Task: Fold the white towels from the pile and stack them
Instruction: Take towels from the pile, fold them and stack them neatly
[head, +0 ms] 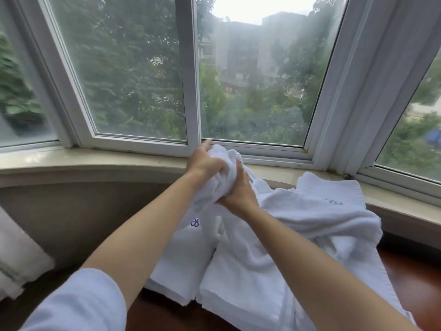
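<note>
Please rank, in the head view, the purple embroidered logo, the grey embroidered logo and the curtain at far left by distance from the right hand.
From the right hand:
1. Purple embroidered logo, just lower left.
2. Grey embroidered logo, to the right.
3. Curtain, far left edge.

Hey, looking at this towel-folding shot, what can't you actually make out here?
- Head view: the held towel is bunched up, so its edges and corners are hidden by both hands.
- Right hand: its fingertips are buried in the cloth.
- Purple embroidery: partly covered by the left forearm, unreadable.
- Towel pile: the count is unclear; the bottom edge cuts it off.
</note>
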`<act>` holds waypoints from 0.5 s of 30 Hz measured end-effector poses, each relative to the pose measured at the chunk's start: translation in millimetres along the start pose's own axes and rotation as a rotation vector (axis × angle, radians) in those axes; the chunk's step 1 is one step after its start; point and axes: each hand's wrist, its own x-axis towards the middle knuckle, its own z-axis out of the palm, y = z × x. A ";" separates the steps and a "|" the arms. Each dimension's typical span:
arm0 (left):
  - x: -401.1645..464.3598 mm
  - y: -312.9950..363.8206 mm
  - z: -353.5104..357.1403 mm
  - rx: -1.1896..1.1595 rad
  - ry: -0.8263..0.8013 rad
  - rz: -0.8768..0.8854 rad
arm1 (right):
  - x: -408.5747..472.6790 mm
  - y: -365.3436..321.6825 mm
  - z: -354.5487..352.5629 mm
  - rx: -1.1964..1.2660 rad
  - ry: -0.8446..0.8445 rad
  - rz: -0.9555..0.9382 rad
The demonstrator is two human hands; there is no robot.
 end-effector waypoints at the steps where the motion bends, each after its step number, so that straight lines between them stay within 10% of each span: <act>1: -6.2 12.8 0.9 -0.085 -0.015 0.038 | 0.2 -3.2 -9.4 0.013 0.082 -0.015; 9: -47.7 90.0 13.5 -0.390 -0.180 0.435 | -10.5 -5.0 -77.1 -0.002 0.634 -0.186; 15: -57.9 108.7 46.3 -0.502 -0.416 0.516 | -29.8 5.9 -102.6 -0.082 0.956 0.062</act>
